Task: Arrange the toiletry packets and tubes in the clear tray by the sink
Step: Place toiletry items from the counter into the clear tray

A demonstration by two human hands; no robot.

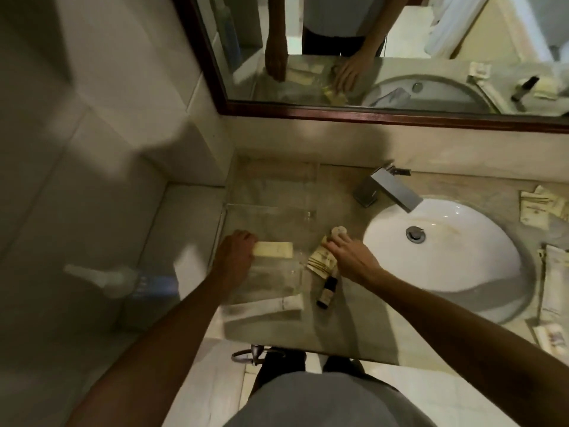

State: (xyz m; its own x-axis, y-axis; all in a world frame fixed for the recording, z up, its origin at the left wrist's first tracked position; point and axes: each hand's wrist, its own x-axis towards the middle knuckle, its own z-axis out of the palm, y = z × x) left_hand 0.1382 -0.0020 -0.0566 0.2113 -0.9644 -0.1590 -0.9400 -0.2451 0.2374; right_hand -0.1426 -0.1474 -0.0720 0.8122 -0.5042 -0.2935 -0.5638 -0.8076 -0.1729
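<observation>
The clear tray point(237, 211) sits on the counter left of the sink. My left hand point(235, 252) holds a cream packet point(274, 249) flat inside the tray near its left side. My right hand point(348, 257) reaches over a fan of beige packets point(320, 260) just right of the tray, fingers spread and touching them; a small round cap point(338, 232) lies by the fingertips. A small dark bottle point(327, 291) lies below the packets. A white tube point(264, 306) lies along the tray's near edge.
A white basin point(462, 272) with a square chrome tap point(388, 188) fills the right. More packets point(538, 208) and white tubes point(554, 282) lie beyond the basin at far right. A mirror point(369, 57) hangs above. A blurred spray bottle point(123, 282) stands at left.
</observation>
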